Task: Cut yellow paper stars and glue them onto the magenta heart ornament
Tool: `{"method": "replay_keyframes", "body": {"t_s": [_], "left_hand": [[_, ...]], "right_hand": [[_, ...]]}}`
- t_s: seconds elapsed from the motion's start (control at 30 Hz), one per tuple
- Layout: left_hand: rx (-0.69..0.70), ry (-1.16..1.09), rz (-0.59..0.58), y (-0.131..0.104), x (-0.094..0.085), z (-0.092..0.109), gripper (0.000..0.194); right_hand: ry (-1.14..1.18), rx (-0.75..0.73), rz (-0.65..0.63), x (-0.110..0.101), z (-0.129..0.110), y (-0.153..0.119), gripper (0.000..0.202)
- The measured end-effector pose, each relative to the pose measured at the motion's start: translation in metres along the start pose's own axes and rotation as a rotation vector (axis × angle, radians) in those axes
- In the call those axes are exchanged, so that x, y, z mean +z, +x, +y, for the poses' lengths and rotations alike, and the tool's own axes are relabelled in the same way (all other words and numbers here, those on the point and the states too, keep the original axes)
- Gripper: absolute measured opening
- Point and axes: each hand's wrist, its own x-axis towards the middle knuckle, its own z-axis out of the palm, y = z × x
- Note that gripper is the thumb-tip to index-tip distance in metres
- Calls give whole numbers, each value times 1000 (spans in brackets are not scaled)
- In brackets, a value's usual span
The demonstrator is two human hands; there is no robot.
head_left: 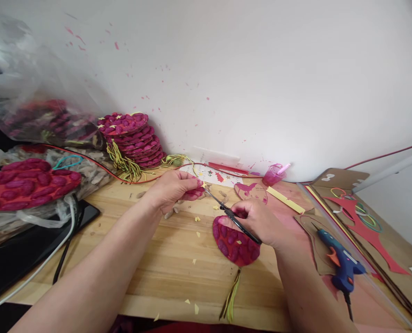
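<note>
Between thumb and fingers, my left hand pinches a small pale yellow paper star. My right hand is closed around a pair of dark-handled scissors, whose blade tips point up-left and reach close to the star. Below my right hand lies a round magenta ornament covered in painted oval lumps, partly hidden by the hand and scissors. A yellow-green and brown tassel hangs from its near edge. Small yellow paper scraps are scattered on the wooden table.
A stack of similar magenta ornaments leans by the wall, with another ornament at left. At right lie a blue glue gun, a yellow paper strip and red paper. A pink-stained cup stands at the back.
</note>
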Motion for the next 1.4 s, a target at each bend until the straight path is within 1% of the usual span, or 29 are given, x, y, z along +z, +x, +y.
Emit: {"method": "replay_keyframes", "body": {"t_s": [0.37,0.53,0.67,0.73,0.77,0.83,0.9,0.97,1.1,1.2,1.27,1.4], "left_hand": [[1,-21,20,-1,2,0,13],[16,-26,22,-1,2,-1,13],[46,-10,23,2,-1,-2,12],[74,-4,26,2,-2,-3,14],[84,0,26,3,-3,-3,14],[90,4,17,3,-4,-4,16],[83,10,-4,3,-4,-5,18],[75,39,-48,3,-4,-6,21],[86,138,-187,0,2,-10,26],[94,200,-275,-3,9,-14,29],[108,230,-305,-4,12,-17,29],[140,257,-320,-5,16,-22,26]], "right_hand": [[4,-9,27,1,3,2,33],[-3,-17,50,3,3,3,34],[-11,33,14,3,6,3,36],[-20,24,-1,2,6,3,37],[-20,17,5,1,7,3,38],[2,13,57,0,7,4,40],[69,24,125,0,7,5,42],[211,52,162,3,7,7,40],[639,154,161,11,4,10,33],[841,150,188,16,1,11,35],[901,135,201,18,-1,12,35],[919,139,194,21,-2,11,29]]}}
